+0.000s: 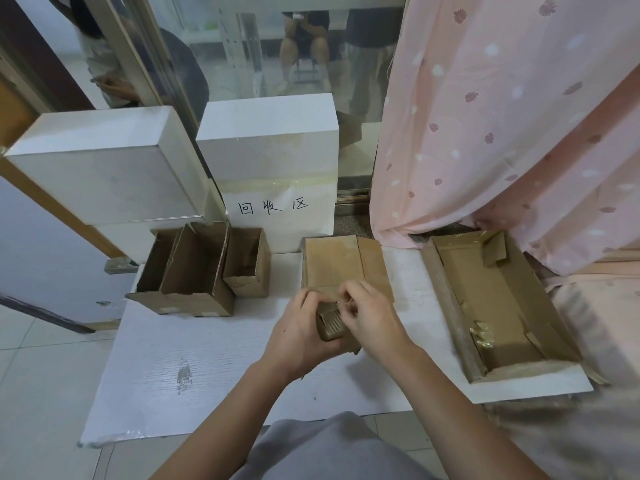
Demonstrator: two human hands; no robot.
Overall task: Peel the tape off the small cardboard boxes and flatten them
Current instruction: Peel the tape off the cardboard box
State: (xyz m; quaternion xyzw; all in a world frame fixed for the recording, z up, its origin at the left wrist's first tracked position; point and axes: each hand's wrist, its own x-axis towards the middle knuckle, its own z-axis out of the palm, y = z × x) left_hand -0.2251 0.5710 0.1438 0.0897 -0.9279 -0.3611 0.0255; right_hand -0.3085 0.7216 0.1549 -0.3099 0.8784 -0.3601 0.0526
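A flattened cardboard box (341,263) lies on the white board (194,362) in front of me, its near end lifted in my hands. My left hand (299,336) grips that near end from below and the left. My right hand (369,317) pinches a strip of crumpled clear tape (331,322) at the box's near edge, fingers curled over it. Two open small cardboard boxes stand to the left: a larger one (188,271) and a smaller one (247,263).
A shallow open cardboard tray (498,306) with a wad of peeled tape (481,332) lies at the right. Two white foam blocks (110,168) stand behind, one with handwritten characters (273,206). A pink curtain (502,116) hangs at the right. My grey-clad knee (329,448) is below.
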